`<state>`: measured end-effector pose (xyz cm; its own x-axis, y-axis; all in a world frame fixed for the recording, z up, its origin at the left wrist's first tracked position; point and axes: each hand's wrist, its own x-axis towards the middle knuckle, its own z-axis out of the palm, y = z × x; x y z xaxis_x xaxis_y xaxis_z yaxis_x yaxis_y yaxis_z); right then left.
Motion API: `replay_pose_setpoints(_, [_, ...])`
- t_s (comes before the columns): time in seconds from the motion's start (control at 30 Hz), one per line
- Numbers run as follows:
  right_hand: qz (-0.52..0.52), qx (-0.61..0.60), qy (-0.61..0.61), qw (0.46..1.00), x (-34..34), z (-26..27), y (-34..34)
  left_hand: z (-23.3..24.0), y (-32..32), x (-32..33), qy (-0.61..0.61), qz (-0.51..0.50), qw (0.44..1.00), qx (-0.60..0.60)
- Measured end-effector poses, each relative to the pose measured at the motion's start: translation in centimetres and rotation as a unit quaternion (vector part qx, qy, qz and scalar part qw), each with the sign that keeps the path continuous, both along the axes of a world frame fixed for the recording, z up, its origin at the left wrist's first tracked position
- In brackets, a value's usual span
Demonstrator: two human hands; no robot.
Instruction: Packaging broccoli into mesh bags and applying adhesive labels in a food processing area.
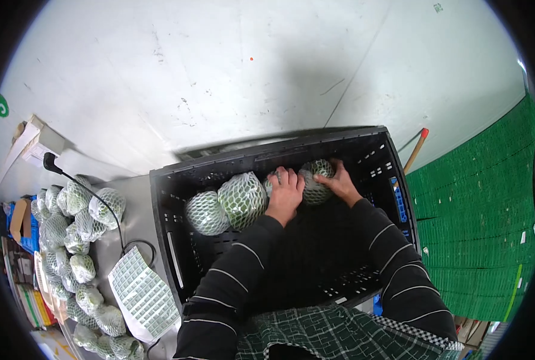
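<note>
A black plastic crate (267,155) lies in front of me. Inside, along its far wall, stand round green items in white foam nets, wrapped in clear film; their kind I cannot tell. Two of them, a left one (207,213) and a larger one (243,200), sit at the crate's left. My left hand (286,193) rests with curled fingers on a third netted item, mostly hidden beneath it. To its right, my right hand (340,182) grips another netted item (317,191) from its right side, thumb on the front.
Many netted items (83,268) cover the metal table (139,198) on the left. A sheet of labels (143,292) and a black cable with plug (53,163) lie beside the crate. Stacked green crates (474,216) and a red-tipped wooden handle (417,148) stand on the right.
</note>
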<state>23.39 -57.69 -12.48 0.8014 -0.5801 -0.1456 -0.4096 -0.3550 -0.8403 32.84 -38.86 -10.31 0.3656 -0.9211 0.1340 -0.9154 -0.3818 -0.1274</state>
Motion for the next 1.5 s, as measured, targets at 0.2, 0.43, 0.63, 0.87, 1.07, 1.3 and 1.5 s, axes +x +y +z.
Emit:
replay_pose_setpoints(0.2, [-0.094,0.093,-0.088,0.987,-3.2,-1.2,-2.2,0.4,-0.6,-0.1,0.063,-0.115,0.988,-0.087])
replay_pose_setpoints(0.43, [-0.200,-0.060,-0.095,0.973,2.2,-2.0,6.5,0.7,2.8,3.3,0.173,-0.152,0.971,-0.065])
replay_pose_setpoints(0.63, [-0.077,-0.042,-0.089,0.992,-1.2,-5.0,0.0,5.9,7.1,3.8,0.049,-0.190,0.961,-0.196])
replay_pose_setpoints(0.87, [-0.053,-0.148,-0.135,0.978,-4.0,-0.2,-1.6,6.2,34.9,19.3,0.081,0.619,0.590,-0.512])
replay_pose_setpoints(1.07, [-0.029,-0.078,-0.144,0.986,-2.7,1.5,1.3,-0.3,36.2,23.5,0.247,0.587,0.411,-0.652])
replay_pose_setpoints(1.3, [0.025,-0.017,-0.210,0.977,0.1,8.4,10.6,1.5,41.5,18.2,0.435,0.329,0.192,-0.816])
replay_pose_setpoints(1.5, [0.174,0.311,-0.107,0.928,-0.4,12.5,14.0,4.3,41.6,11.2,0.320,0.208,0.446,-0.810])
